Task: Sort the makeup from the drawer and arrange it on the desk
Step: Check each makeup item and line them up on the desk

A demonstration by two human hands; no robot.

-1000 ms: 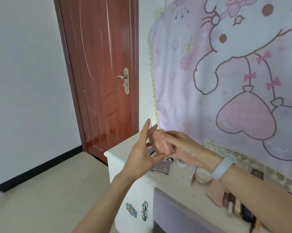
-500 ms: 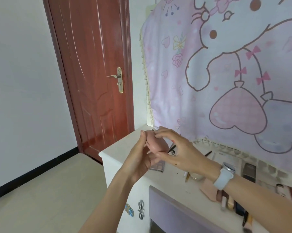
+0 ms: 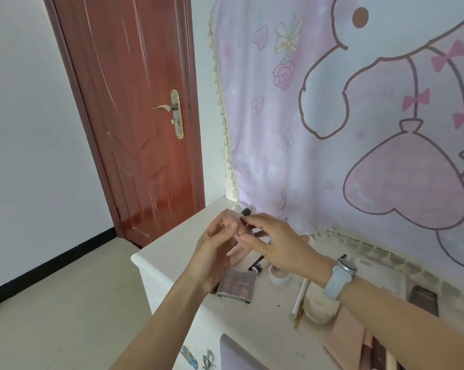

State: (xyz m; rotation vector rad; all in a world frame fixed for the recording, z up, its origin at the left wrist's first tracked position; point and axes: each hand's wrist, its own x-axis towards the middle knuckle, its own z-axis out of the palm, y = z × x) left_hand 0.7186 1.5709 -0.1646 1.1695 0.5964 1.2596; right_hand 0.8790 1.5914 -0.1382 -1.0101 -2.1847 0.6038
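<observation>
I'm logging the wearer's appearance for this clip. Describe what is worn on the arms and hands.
Both forearms are bare, with no sleeves in view. The right wrist carries a watch with a pale grey-blue band and a round silvery case. The left hand and right hand wear no gloves; no rings show. At least one right fingernail looks dark, though blur makes that uncertain.

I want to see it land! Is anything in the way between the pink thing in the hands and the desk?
Yes. The eyeshadow palette lies on the desk right under the pink sponge held by both hands.
</observation>
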